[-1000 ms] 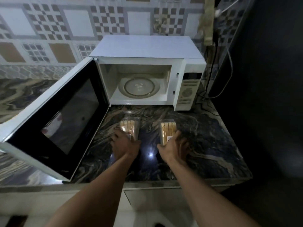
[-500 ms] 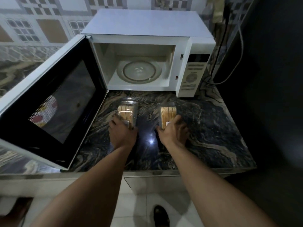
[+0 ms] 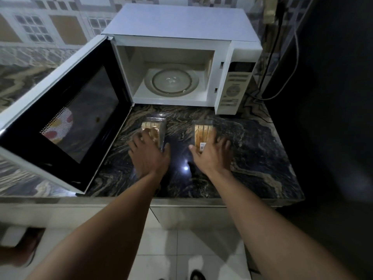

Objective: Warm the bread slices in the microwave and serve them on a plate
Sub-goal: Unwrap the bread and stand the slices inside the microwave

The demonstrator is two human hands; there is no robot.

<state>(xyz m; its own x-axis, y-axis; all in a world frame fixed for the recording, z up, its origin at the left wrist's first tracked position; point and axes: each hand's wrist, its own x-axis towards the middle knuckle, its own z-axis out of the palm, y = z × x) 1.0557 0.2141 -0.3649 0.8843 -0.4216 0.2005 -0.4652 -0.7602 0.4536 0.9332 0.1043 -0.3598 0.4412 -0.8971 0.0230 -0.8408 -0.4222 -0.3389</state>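
Two clear plastic packs of bread slices stand on the dark marble counter in front of the white microwave. My left hand lies over the near end of the left bread pack, fingers spread around it. My right hand covers the near end of the right bread pack, which carries a small barcode label. Both packs rest on the counter. The microwave door hangs wide open to the left. Inside, the glass turntable is bare. No plate is in view.
The microwave's control panel is at its right. A cable runs down the dark wall at the right. The patterned tile wall stands behind. The counter's front edge is near me, with white floor tiles below.
Both hands have slid forward over the near ends of the two bread packs. The camera has moved closer and tilted down; the packs have stayed on the counter.
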